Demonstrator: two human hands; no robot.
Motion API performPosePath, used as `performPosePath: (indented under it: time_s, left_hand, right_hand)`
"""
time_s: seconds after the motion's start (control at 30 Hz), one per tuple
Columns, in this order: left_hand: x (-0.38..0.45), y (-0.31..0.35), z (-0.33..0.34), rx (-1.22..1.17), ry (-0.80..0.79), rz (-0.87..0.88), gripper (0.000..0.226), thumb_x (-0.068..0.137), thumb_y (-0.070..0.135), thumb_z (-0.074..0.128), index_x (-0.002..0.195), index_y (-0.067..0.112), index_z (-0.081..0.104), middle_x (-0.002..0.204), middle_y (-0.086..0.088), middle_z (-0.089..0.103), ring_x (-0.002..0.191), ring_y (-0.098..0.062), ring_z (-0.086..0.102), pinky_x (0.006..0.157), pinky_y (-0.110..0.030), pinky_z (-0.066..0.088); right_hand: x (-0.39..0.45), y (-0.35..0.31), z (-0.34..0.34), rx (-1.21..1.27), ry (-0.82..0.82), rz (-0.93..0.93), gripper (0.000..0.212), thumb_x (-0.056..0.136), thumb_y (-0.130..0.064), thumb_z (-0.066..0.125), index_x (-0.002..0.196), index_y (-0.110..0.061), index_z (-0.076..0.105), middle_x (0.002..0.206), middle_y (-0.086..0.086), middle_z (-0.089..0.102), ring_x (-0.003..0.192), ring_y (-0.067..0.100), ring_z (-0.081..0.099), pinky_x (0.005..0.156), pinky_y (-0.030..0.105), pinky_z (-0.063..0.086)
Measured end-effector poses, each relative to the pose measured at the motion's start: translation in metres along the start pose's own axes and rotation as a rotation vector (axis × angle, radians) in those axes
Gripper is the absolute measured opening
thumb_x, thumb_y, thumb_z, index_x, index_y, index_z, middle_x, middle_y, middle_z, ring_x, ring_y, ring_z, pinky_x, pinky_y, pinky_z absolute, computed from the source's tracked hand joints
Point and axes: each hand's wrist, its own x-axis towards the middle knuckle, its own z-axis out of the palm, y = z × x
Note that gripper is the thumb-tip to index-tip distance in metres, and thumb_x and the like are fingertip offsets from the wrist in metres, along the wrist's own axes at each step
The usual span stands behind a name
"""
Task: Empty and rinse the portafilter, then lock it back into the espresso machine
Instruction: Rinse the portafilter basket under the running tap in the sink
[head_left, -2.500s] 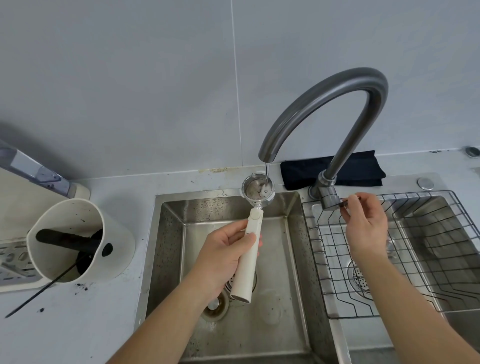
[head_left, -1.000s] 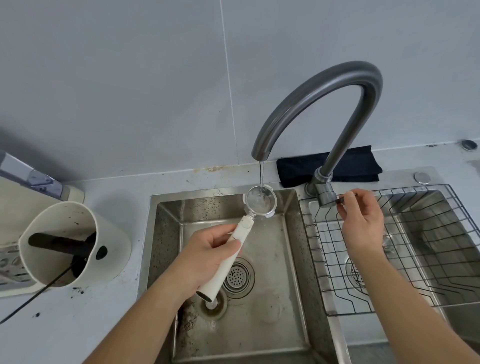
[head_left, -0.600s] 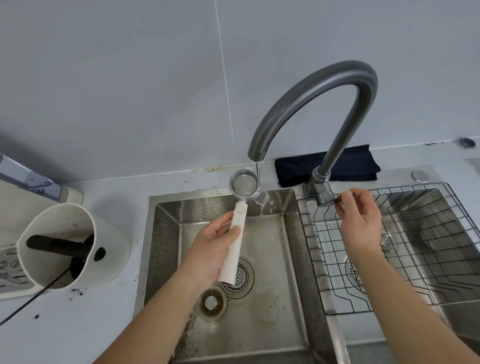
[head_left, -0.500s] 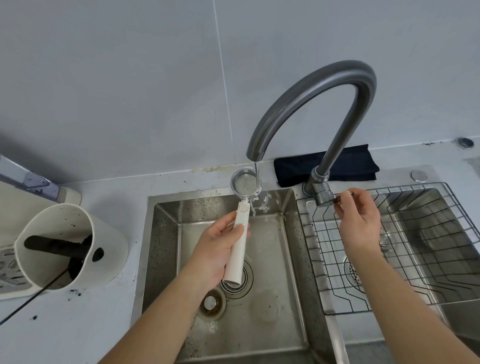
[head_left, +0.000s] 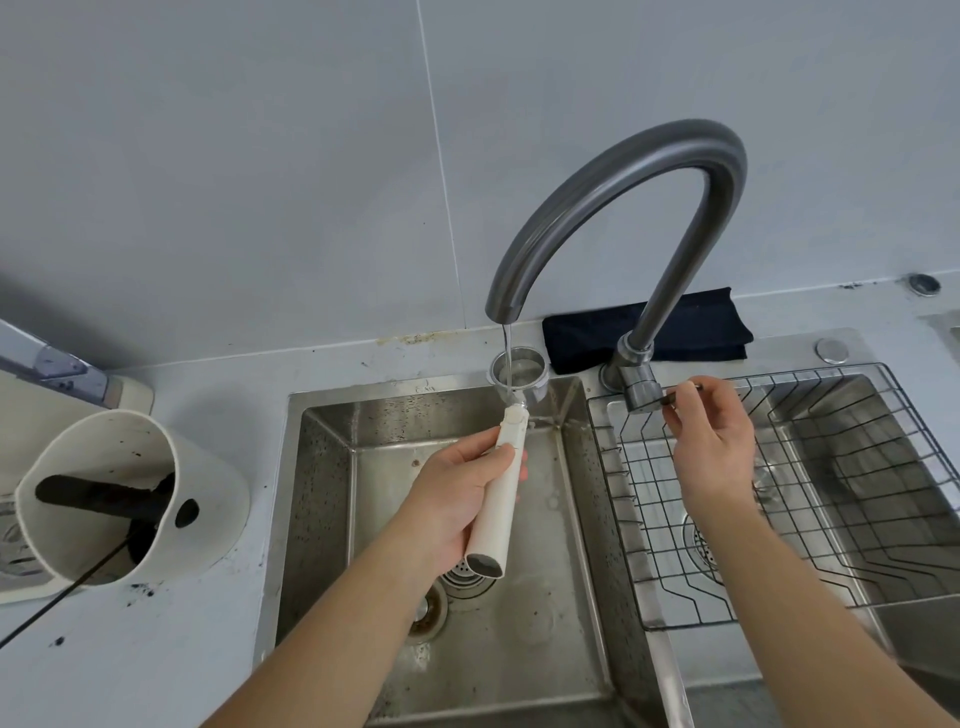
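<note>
No brand, label or legible writing is being shown on any surface. A portafilter with a round polished-steel basket and smooth cream cylindrical handle (head_left: 497, 498) is being held by the left hand (head_left: 457, 499), clamped around the handle, over the speckled stainless-steel sink (head_left: 322, 457); a thin stream is being caught in the basket beneath the curved brushed-grey gooseneck tap (head_left: 623, 171). The tap's thin dark lever (head_left: 670, 397) is being pinched by the right hand (head_left: 714, 441) above a black wire rack (head_left: 857, 519).
</note>
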Motion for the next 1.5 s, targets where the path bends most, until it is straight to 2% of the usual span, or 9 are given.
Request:
performPosePath:
  time_s: [0.13, 0.43, 0.67, 0.8, 0.9, 0.97, 1.2, 1.4, 1.5]
  left_hand:
    - [-0.005, 0.002, 0.0, 0.035, -0.001, 0.008, 0.021, 0.089, 0.01, 0.065, 0.102, 0.022, 0.076, 0.098, -0.011, 0.076, 0.084, -0.02, 0.069, 0.067, -0.031, 0.054]
    - [-0.024, 0.008, -0.016, 0.231, -0.011, 0.042, 0.022, 0.089, 0.014, 0.066, 0.099, 0.03, 0.077, 0.103, -0.015, 0.075, 0.089, -0.024, 0.069, 0.081, -0.042, 0.052]
    - [-0.03, 0.012, -0.03, 0.296, 0.014, 0.095, 0.028, 0.087, 0.011, 0.069, 0.096, 0.037, 0.077, 0.103, -0.015, 0.074, 0.087, -0.027, 0.067, 0.073, -0.037, 0.053]
    - [-0.03, 0.012, -0.034, 0.315, 0.026, 0.148, 0.032, 0.087, 0.011, 0.068, 0.102, 0.039, 0.073, 0.101, -0.009, 0.076, 0.085, -0.022, 0.066, 0.064, -0.03, 0.054]
    - [-0.031, 0.013, -0.036, 0.335, 0.036, 0.196, 0.038, 0.087, 0.011, 0.068, 0.095, 0.047, 0.073, 0.099, 0.0, 0.077, 0.087, -0.02, 0.067, 0.069, -0.031, 0.054]
    - [-0.031, 0.015, -0.037, 0.369, 0.067, 0.236, 0.038, 0.087, 0.012, 0.069, 0.102, 0.046, 0.07, 0.099, 0.008, 0.077, 0.088, -0.016, 0.068, 0.07, -0.028, 0.054]
    - [-0.031, 0.028, -0.046, 0.522, 0.145, 0.402, 0.045, 0.084, 0.006, 0.071, 0.115, 0.037, 0.067, 0.101, 0.023, 0.072, 0.09, 0.011, 0.066, 0.068, -0.003, 0.046]
    - [-0.028, 0.031, -0.058, 0.704, 0.2, 0.466, 0.051, 0.081, 0.01, 0.074, 0.115, 0.046, 0.065, 0.106, 0.022, 0.071, 0.097, 0.005, 0.066, 0.079, -0.016, 0.051]
    - [-0.027, 0.031, -0.06, 0.812, 0.209, 0.501, 0.051, 0.082, 0.012, 0.073, 0.122, 0.042, 0.064, 0.112, 0.025, 0.067, 0.098, 0.015, 0.06, 0.075, -0.007, 0.048]
  right_hand:
    - [0.0, 0.001, 0.0, 0.003, 0.005, -0.001, 0.009, 0.094, -0.034, 0.056, 0.092, -0.031, 0.064, 0.085, -0.008, 0.062, 0.085, 0.012, 0.06, 0.099, 0.046, 0.054]
    - [-0.001, 0.0, 0.001, 0.001, 0.002, -0.001, 0.009, 0.095, -0.032, 0.056, 0.093, -0.029, 0.064, 0.083, -0.008, 0.061, 0.084, 0.012, 0.058, 0.098, 0.044, 0.053]
    - [-0.001, 0.0, 0.0, 0.0, -0.001, 0.003, 0.01, 0.094, -0.035, 0.056, 0.095, -0.029, 0.064, 0.085, -0.007, 0.062, 0.085, 0.012, 0.06, 0.099, 0.043, 0.054]
    - [-0.002, 0.0, 0.001, 0.004, 0.003, 0.003, 0.009, 0.095, -0.033, 0.056, 0.095, -0.029, 0.064, 0.084, -0.008, 0.062, 0.085, 0.011, 0.059, 0.099, 0.044, 0.054]
    - [-0.002, -0.001, 0.001, 0.001, 0.006, 0.003, 0.009, 0.096, -0.033, 0.056, 0.092, -0.031, 0.063, 0.084, -0.008, 0.062, 0.085, 0.012, 0.059, 0.099, 0.045, 0.054]
    - [-0.002, -0.002, 0.001, 0.0, 0.001, 0.0, 0.009, 0.096, -0.032, 0.056, 0.091, -0.03, 0.063, 0.084, -0.007, 0.061, 0.084, 0.012, 0.059, 0.099, 0.046, 0.053]
    - [-0.003, -0.003, 0.002, 0.004, 0.004, -0.007, 0.01, 0.095, -0.033, 0.056, 0.088, -0.033, 0.063, 0.084, -0.005, 0.061, 0.083, 0.013, 0.057, 0.099, 0.049, 0.052]
    - [-0.003, -0.003, 0.002, 0.002, 0.002, -0.009, 0.01, 0.095, -0.033, 0.056, 0.089, -0.032, 0.063, 0.084, -0.005, 0.062, 0.084, 0.013, 0.058, 0.099, 0.048, 0.053]
    - [-0.003, -0.003, 0.002, -0.003, 0.001, -0.01, 0.009, 0.095, -0.033, 0.056, 0.091, -0.031, 0.063, 0.085, -0.004, 0.062, 0.084, 0.013, 0.058, 0.098, 0.047, 0.053]
